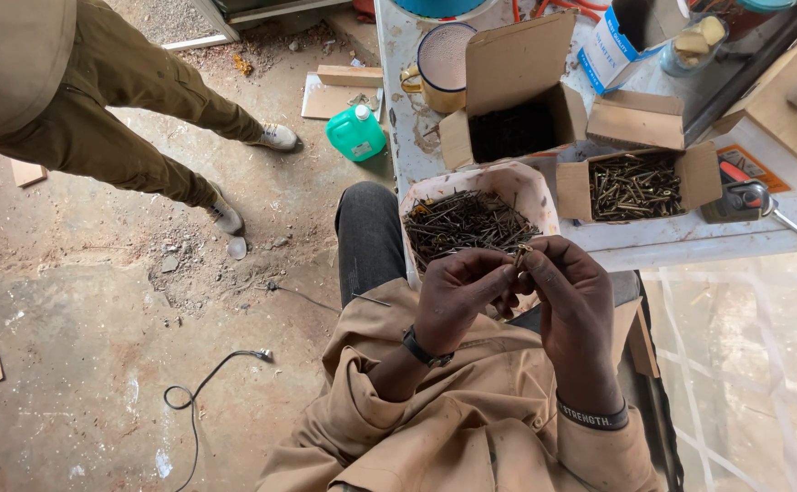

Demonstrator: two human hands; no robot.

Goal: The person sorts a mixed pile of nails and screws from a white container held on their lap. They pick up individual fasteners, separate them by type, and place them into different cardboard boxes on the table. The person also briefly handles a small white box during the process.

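2 hands are held together over the lap: a small screw (pixel 520 255) is pinched between the fingertips of the left hand (pixel 457 292) and the right hand (pixel 573 296), just in front of a tub of dark screws (pixel 467 220). Screw tip and thread detail cannot be made out. An open carton of screws (pixel 635 186) is set further right.

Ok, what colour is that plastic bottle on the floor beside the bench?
The plastic bottle is green with a white cap, seen clearly in the head view.
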